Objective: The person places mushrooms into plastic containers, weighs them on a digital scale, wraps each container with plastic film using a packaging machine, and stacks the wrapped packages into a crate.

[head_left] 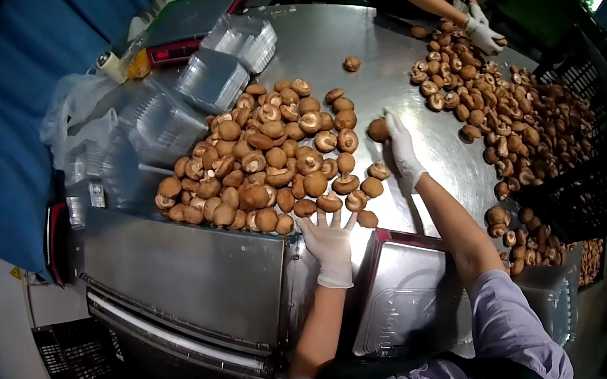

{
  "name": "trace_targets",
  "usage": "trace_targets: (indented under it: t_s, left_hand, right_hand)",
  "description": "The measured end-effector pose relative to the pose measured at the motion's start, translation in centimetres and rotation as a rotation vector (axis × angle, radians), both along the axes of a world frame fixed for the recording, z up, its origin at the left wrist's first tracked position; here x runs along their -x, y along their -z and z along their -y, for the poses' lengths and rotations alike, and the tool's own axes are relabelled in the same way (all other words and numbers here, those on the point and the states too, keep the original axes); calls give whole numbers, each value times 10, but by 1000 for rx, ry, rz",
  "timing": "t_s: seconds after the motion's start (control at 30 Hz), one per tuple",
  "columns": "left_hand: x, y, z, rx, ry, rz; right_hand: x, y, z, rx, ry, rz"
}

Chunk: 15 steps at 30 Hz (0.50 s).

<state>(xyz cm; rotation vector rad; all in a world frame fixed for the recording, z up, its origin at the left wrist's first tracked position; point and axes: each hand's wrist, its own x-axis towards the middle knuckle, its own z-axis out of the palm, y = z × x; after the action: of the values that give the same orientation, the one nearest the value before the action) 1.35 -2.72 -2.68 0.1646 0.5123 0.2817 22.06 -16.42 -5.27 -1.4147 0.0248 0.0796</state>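
Mushroom pile (260,141): on desk (320,38)
Stacked trays (212,79): left of pile
Scale (192,22): behind trays
Crate (583,198): far right

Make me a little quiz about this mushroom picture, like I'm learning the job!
1. True or false: the left hand is squeezed into a fist.
2. What is nearest the right hand? A) blue curtain B) single mushroom C) green boxes
3. Fill in the colour: the big crate at the picture's right side is ____.

Key:
1. False; its fingers are spread, at the near edge of the mushroom pile.
2. B
3. black
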Motion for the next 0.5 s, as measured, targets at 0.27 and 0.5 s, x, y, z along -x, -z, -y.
trace_targets:
  t_s: [0.27,0.5]
  left_hand:
    - [-3,3,-3,61,-5,114]
    - [6,-13,-7,133,-8,29]
  right_hand:
    - [18,-51,-77,-19,-717,-100]
    - [31,-65,-81,-105,-1046,-292]
